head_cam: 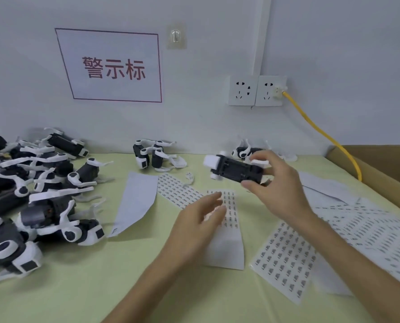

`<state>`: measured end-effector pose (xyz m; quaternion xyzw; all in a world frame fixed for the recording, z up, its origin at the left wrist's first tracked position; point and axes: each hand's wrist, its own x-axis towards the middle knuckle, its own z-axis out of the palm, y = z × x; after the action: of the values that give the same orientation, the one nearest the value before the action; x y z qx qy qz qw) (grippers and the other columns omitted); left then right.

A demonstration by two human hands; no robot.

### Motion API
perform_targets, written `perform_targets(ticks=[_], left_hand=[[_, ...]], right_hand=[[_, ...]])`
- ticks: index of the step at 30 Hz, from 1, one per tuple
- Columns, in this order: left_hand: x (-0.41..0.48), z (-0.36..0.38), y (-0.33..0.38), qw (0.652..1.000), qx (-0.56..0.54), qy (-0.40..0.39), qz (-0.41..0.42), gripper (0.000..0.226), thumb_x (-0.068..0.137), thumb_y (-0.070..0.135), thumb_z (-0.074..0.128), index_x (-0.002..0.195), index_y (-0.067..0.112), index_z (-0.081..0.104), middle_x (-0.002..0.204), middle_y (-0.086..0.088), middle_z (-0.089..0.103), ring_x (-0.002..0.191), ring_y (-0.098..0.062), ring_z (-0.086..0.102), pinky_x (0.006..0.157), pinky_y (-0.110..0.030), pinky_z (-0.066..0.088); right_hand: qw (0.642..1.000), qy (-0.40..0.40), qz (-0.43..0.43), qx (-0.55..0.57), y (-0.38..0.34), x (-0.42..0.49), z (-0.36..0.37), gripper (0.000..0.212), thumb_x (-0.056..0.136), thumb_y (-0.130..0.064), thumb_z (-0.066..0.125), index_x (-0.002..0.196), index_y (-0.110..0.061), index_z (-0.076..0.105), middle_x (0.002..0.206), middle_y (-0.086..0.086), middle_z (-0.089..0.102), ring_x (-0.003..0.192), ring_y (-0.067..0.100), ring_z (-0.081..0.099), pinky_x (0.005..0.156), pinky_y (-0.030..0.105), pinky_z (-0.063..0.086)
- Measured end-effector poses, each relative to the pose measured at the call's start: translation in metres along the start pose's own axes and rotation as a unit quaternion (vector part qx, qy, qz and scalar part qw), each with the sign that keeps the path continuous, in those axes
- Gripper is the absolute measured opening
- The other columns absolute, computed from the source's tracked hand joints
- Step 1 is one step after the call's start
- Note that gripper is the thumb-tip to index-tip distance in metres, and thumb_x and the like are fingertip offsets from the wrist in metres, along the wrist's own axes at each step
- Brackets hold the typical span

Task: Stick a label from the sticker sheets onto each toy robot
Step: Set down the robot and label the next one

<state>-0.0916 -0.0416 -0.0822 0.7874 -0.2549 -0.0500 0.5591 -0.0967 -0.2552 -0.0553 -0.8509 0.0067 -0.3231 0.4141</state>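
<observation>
My right hand point(273, 185) grips a black and white toy robot point(234, 170) and holds it above the green table, its dark underside turned toward me. My left hand point(199, 220) hovers with relaxed, blurred fingers over a partly used sticker sheet point(229, 206); whether a label sits on a fingertip I cannot tell. More sticker sheets lie at the right point(285, 255) and behind the left hand point(175, 190). A heap of toy robots point(38, 197) covers the left of the table.
Two toy robots point(150, 157) stand at the back by the wall, another one point(243, 151) lies behind the held toy. A blank backing sheet point(136, 201) lies mid-table. A cardboard box point(381, 164) sits at the right, with a yellow cable point(322, 134) running to wall sockets.
</observation>
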Motion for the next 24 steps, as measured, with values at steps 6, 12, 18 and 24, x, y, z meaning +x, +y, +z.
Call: perform_targets(ticks=[6,12,18,24], left_hand=[[-0.002,0.013,-0.024,0.919,0.373,-0.076,0.107,0.039,0.105,0.043,0.048,0.141,0.032,0.056,0.147,0.014,0.050,0.140,-0.009,0.039,0.112,-0.027,0.025],[0.005,0.018,-0.028,0.915,0.384,-0.059,0.107,0.038,0.102,0.045,0.046,0.137,0.034,0.055,0.147,0.017,0.049,0.138,-0.008,0.038,0.106,-0.031,0.025],[0.005,0.016,-0.025,0.914,0.387,-0.063,0.105,0.036,0.103,0.042,0.045,0.135,0.032,0.056,0.144,0.013,0.051,0.135,-0.011,0.038,0.106,-0.036,0.027],[0.006,0.018,-0.024,0.906,0.405,-0.059,0.107,0.037,0.103,0.044,0.043,0.130,0.025,0.060,0.143,0.005,0.053,0.136,-0.018,0.039,0.107,-0.043,0.030]], right_hand=[[0.968,-0.074,-0.139,-0.198,0.073,0.036,-0.005,0.055,0.075,0.003,0.078,0.116,-0.027,0.056,0.117,-0.014,0.050,0.103,0.018,0.060,0.079,0.033,0.052],[0.938,-0.033,-0.094,-0.332,0.100,0.072,0.011,0.051,0.082,-0.006,0.078,0.128,-0.016,0.058,0.130,0.001,0.050,0.098,0.035,0.064,0.075,0.041,0.056],[0.907,-0.082,0.102,-0.400,0.073,0.103,0.038,0.080,0.082,-0.015,0.072,0.152,-0.016,0.035,0.153,0.015,0.035,0.142,0.035,0.032,0.111,0.048,0.030],[0.920,-0.262,-0.157,-0.244,0.016,0.080,0.114,0.073,0.093,-0.023,0.054,0.158,-0.037,0.026,0.169,-0.008,0.009,0.153,0.017,0.018,0.122,0.045,0.019]])
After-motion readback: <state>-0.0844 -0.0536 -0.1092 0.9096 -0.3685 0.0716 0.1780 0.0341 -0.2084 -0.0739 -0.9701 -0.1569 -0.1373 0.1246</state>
